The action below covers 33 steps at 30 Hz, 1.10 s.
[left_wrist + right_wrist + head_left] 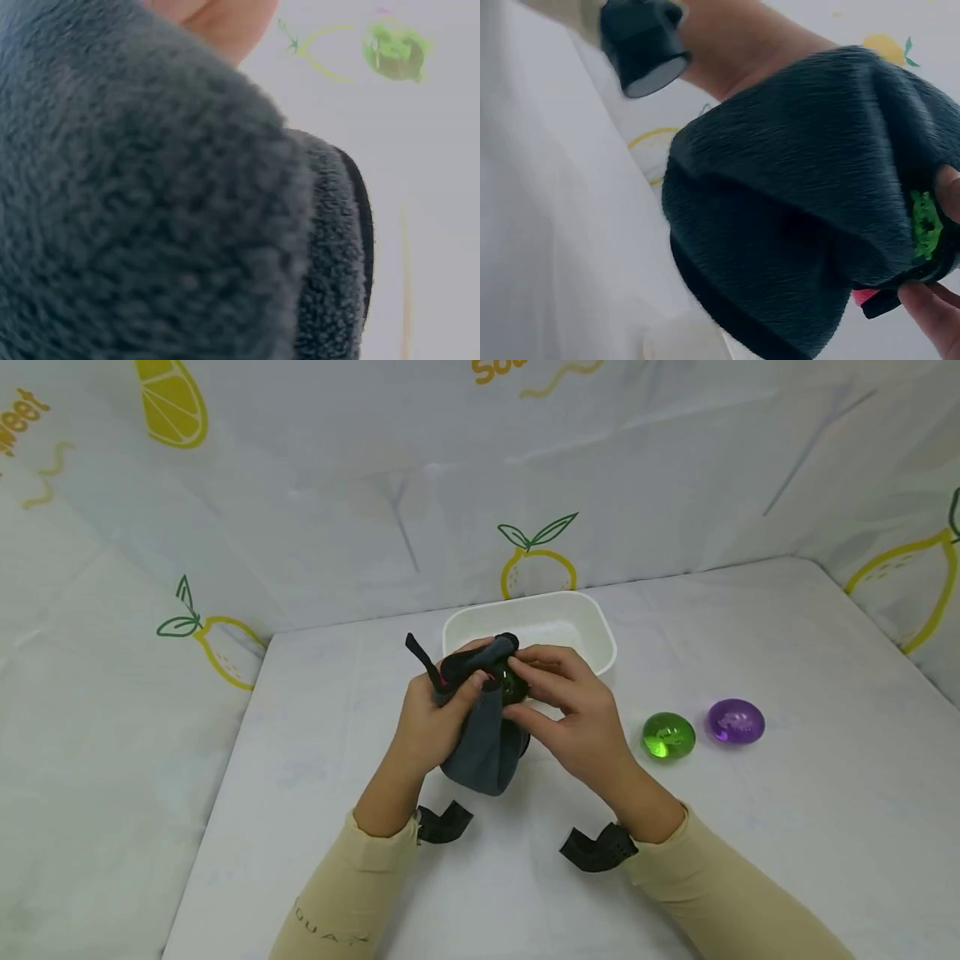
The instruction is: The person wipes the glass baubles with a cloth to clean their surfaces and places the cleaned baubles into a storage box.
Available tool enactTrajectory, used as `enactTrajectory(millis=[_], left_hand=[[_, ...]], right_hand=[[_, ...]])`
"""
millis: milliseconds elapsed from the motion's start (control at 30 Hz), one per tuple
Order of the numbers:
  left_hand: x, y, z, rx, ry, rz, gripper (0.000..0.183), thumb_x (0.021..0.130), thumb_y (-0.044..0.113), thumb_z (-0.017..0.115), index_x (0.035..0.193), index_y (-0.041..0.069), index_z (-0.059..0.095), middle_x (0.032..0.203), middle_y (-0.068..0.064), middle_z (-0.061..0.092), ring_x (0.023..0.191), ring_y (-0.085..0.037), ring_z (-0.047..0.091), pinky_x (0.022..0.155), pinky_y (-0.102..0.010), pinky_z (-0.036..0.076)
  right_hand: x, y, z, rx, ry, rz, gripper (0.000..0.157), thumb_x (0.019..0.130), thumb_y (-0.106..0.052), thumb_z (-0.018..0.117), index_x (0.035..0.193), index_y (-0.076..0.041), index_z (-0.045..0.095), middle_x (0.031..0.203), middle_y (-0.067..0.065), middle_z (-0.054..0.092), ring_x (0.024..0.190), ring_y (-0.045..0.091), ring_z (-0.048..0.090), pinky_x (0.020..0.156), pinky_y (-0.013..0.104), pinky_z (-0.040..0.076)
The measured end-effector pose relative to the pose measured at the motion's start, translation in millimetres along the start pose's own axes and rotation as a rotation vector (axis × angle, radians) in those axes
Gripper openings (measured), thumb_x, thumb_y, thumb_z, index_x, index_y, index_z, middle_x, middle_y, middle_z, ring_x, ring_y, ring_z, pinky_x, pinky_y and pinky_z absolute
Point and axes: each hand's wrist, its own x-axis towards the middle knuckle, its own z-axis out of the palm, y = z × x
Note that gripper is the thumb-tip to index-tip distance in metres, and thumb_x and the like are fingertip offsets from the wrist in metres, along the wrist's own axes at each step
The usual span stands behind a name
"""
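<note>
A dark blue-grey fleecy cloth with black edging hangs bunched in front of me in the head view. My left hand grips its upper part, thumb pressed on top, while a black strap sticks out to the left. A dark green glassy piece shows in the cloth's folds, its lower part hidden. My right hand pinches this piece between thumb and fingers. In the right wrist view, bright green shows between the fingertips, and cloth fills the middle. Cloth covers most of the left wrist view.
Behind the hands stands a white plastic tray, partly covered by them. To the right, a clear green glassy oval and a purple one lie on the white tabletop. A lemon-print sheet backs the table.
</note>
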Motion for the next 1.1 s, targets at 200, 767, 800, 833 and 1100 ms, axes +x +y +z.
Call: enactTrajectory(millis=[200, 767, 800, 833, 1100], left_hand=[[-2.1, 4.3, 0.5, -0.188, 0.113, -0.144, 0.037, 0.102, 0.027, 0.052, 0.122, -0.001, 0.065, 0.089, -0.007, 0.067, 0.083, -0.012, 0.066, 0.072, -0.026, 0.054], [2.1, 0.7, -2.8, -0.103, -0.079, -0.16, 0.08, 0.068, 0.052, 0.086, 0.135, 0.023, 0.054, 0.122, -0.004, 0.065, 0.108, -0.021, 0.064, 0.092, -0.041, 0.053], [1.8, 1.4, -3.7, -0.103, -0.088, -0.172, 0.079, 0.068, 0.047, 0.088, 0.135, 0.024, 0.054, 0.122, -0.003, 0.065, 0.108, -0.022, 0.064, 0.092, -0.041, 0.053], [1.8, 1.8, -5.1, -0.099, -0.098, -0.177, 0.079, 0.068, 0.043, 0.089, 0.135, 0.023, 0.054, 0.122, -0.003, 0.066, 0.108, -0.022, 0.064, 0.092, -0.041, 0.053], [0.8, 7.5, -11.3, -0.076, -0.137, -0.134, 0.082, 0.066, 0.008, 0.091, 0.137, 0.023, 0.054, 0.125, -0.003, 0.065, 0.109, -0.021, 0.063, 0.096, -0.042, 0.05]], right_hand=[[0.4, -1.3, 2.8, -0.116, -0.046, -0.182, 0.045, 0.095, -0.026, 0.067, 0.133, -0.002, 0.061, 0.138, 0.019, 0.055, 0.123, 0.03, 0.056, 0.103, 0.028, 0.046], [-1.1, -0.3, -0.3, -0.222, -0.079, -0.079, 0.05, 0.079, 0.004, 0.076, 0.127, -0.007, 0.067, 0.135, 0.011, 0.062, 0.12, 0.025, 0.062, 0.097, 0.02, 0.049], [-0.8, 0.1, -0.7, -0.227, -0.093, -0.087, 0.05, 0.079, 0.002, 0.077, 0.127, -0.007, 0.067, 0.134, 0.012, 0.062, 0.12, 0.025, 0.062, 0.095, 0.02, 0.05], [-0.1, -0.1, -1.3, -0.216, -0.112, -0.093, 0.051, 0.079, 0.002, 0.078, 0.127, -0.007, 0.066, 0.134, 0.013, 0.062, 0.119, 0.025, 0.063, 0.094, 0.022, 0.051], [5.9, -1.6, -11.7, -0.034, -0.263, -0.016, 0.064, 0.08, 0.011, 0.072, 0.139, -0.004, 0.054, 0.142, 0.015, 0.053, 0.121, 0.025, 0.059, 0.082, 0.027, 0.058]])
